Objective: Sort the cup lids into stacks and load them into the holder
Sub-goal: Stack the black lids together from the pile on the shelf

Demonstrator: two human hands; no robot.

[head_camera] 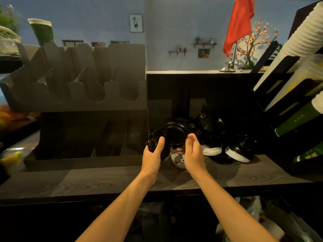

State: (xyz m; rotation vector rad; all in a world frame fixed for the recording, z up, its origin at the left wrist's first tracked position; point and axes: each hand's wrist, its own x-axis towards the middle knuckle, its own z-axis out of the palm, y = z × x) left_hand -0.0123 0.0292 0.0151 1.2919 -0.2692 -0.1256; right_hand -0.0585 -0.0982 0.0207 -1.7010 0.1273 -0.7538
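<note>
Both my hands meet over a heap of cup lids on the dark wooden counter. My left hand grips a stack of black lids from its left side. My right hand holds the same stack from the right, thumb on its rim. A white lid lies under my hands. More black lids and white lids are piled to the right. The grey lid holder, with scalloped slots above and open bays below, stands to the left.
A rack at the right edge holds slanted stacks of white and green paper cups. A green cup stands behind the holder. A red flag on a stand sits on the raised ledge behind.
</note>
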